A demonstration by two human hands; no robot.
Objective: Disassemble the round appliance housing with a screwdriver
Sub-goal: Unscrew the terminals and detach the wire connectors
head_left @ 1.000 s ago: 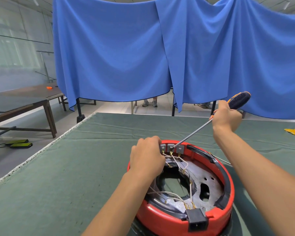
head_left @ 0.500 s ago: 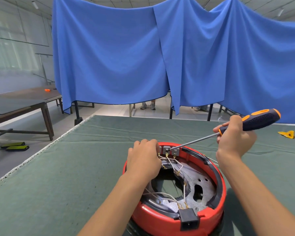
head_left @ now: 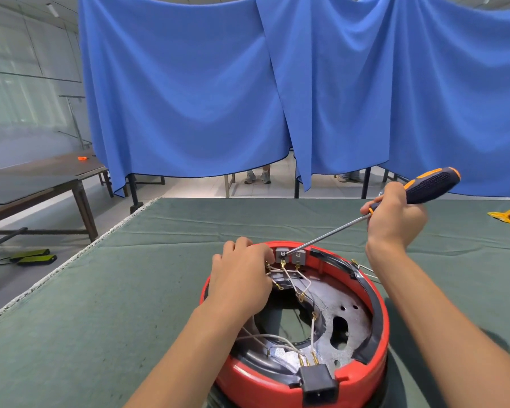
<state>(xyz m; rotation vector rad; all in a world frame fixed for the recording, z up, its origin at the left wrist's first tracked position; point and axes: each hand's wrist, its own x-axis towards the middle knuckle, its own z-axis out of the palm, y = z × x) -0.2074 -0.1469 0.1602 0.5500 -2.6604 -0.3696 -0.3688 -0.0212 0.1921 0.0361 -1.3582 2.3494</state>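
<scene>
The round red appliance housing point(head_left: 362, 375) lies open side up on the green table, showing a metal plate, white wires and a black power socket point(head_left: 318, 385) at its near rim. My left hand point(head_left: 242, 278) rests on the housing's far left rim, fingers closed over it beside two grey terminal blocks point(head_left: 290, 256). My right hand point(head_left: 395, 219) grips the black and orange screwdriver point(head_left: 430, 185) above the far right. Its long shaft slants down left, with the tip on the left grey block.
The green cloth table point(head_left: 130, 304) spreads on all sides, its left edge running diagonally. A small yellow object point(head_left: 504, 216) lies at the far right. Blue curtains point(head_left: 189, 83) hang behind the table. A wooden table point(head_left: 42, 184) stands to the left, with black and green pedals point(head_left: 33, 256) on the floor.
My right hand moved right and lowered the screwdriver handle to a flatter angle, with the tip staying at the grey blocks. My left hand stayed on the rim.
</scene>
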